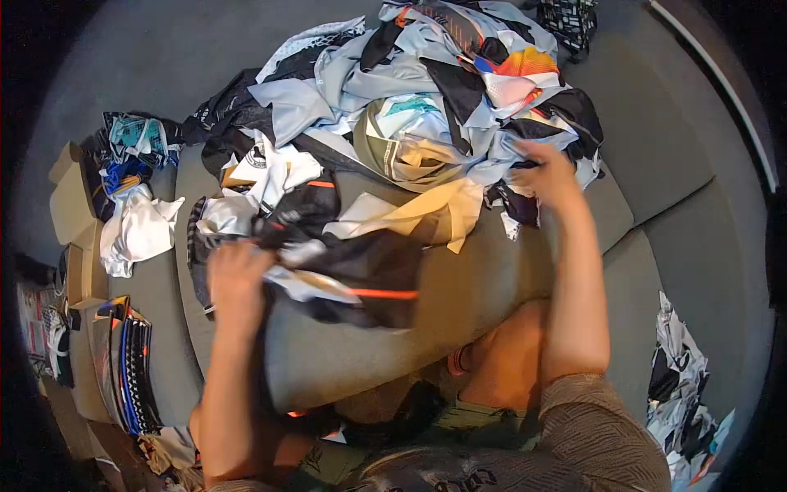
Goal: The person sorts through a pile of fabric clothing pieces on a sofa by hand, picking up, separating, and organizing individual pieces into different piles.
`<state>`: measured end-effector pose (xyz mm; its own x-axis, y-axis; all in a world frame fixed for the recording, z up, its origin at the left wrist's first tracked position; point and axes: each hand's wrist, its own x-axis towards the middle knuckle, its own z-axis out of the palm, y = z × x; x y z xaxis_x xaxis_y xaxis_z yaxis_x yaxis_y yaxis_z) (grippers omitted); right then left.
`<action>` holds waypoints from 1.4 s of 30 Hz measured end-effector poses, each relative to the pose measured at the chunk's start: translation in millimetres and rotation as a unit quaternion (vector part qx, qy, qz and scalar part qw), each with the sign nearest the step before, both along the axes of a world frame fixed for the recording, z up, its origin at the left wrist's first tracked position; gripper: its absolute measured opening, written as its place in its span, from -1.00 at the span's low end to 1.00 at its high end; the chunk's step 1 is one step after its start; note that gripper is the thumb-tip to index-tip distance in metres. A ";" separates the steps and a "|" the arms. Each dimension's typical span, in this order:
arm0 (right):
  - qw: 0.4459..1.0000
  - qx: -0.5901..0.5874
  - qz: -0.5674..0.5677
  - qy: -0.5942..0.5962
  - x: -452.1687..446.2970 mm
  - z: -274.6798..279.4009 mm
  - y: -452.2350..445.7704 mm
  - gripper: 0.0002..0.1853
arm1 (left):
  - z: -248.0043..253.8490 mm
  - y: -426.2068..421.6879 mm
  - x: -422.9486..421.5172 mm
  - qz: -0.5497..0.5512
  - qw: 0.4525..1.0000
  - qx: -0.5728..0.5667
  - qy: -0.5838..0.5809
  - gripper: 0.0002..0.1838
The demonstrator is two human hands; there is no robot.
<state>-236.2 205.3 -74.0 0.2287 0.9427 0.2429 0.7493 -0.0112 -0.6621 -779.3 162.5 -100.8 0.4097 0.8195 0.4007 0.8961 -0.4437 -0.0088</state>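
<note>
My left hand (238,275), smeared by motion, is closed on the edge of a black fabric piece with an orange stripe (381,271). That piece is blurred too and spreads to the right above the grey cushion. My right hand (553,176) is at the right side of a large heap of fabric scraps (361,78), fingers apart, with nothing visible in them. A small black-and-white scrap (518,205) lies just below it. Tan fabric strips (451,209) lie between the two hands. A white scrap with a round black print (266,172) rests above my left hand.
A grey couch (656,156) carries everything. On the left are an open cardboard box (78,201), a white satin cloth (139,230) and a row of folded dark fabrics (127,365). More scraps (679,377) lie at the lower right. A patterned dark bundle (567,25) is at the top.
</note>
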 end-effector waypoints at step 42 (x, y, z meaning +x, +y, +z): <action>0.941 0.077 -0.308 0.115 83.1 -64.4 2.8 0.05 | -11.0 -19.7 21.6 -0.098 0.978 -0.169 -0.078 -0.29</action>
